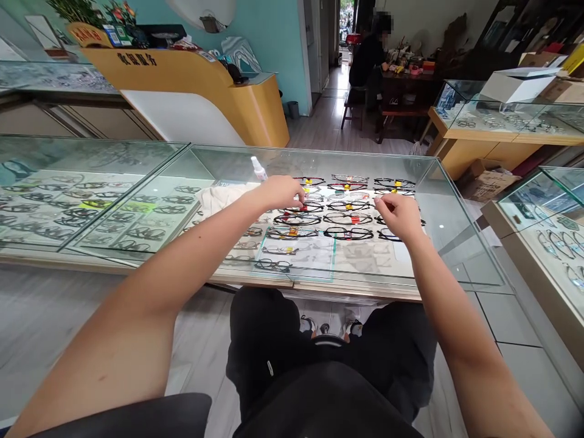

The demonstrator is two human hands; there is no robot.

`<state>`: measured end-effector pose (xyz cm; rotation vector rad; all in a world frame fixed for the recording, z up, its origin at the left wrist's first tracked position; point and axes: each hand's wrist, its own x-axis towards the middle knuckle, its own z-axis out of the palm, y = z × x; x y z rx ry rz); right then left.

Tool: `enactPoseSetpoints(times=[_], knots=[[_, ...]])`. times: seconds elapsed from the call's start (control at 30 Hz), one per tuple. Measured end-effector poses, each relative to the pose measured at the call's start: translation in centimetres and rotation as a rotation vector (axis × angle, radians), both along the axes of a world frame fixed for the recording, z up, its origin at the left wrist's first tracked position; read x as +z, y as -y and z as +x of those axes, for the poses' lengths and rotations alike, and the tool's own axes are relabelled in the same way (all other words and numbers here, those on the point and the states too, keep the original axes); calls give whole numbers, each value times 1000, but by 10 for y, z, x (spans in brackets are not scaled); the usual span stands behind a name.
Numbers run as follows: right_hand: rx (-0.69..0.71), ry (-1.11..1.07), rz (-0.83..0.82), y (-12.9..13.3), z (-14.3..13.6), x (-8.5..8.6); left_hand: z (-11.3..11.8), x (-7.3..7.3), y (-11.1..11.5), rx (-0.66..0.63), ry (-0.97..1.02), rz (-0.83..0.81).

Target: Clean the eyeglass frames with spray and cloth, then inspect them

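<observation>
Rows of eyeglasses (348, 233) with small coloured tags are laid out on the glass display counter (365, 267). My left hand (283, 191) reaches over the left part of these rows, its fingers curled down beside a pair with a red tag. What those fingers hold, if anything, is hidden. Over the right-hand column, my right hand (401, 214) has its thumb and forefinger pinched together near dark-framed eyeglasses (395, 182). Anything in that pinch is too small to name. A white spray bottle (258, 168) and a crumpled cream cloth (219, 199) are just beyond and beside my left forearm.
More eyeglasses fill the glass case (68, 201) on the left. A yellow cashier desk (255, 109) stands beyond the counter. A person (365, 64) sits at a dark table at the back. Further glass cases (502, 115) and a cardboard box (486, 179) are on the right.
</observation>
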<state>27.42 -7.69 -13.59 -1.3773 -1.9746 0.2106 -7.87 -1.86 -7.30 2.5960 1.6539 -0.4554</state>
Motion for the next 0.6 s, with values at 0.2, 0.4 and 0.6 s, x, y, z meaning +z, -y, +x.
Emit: enactPoseSetpoints(times=[0.2, 0.4, 0.6], knots=[[11, -2, -9, 1, -1, 0, -2, -5, -1, 2, -3, -32], [-18, -24, -32, 2, 0, -2, -5, 0, -10, 41, 27, 0], [-23, -42, -24, 0, 0, -2, 4, -6, -25, 66, -6, 74]])
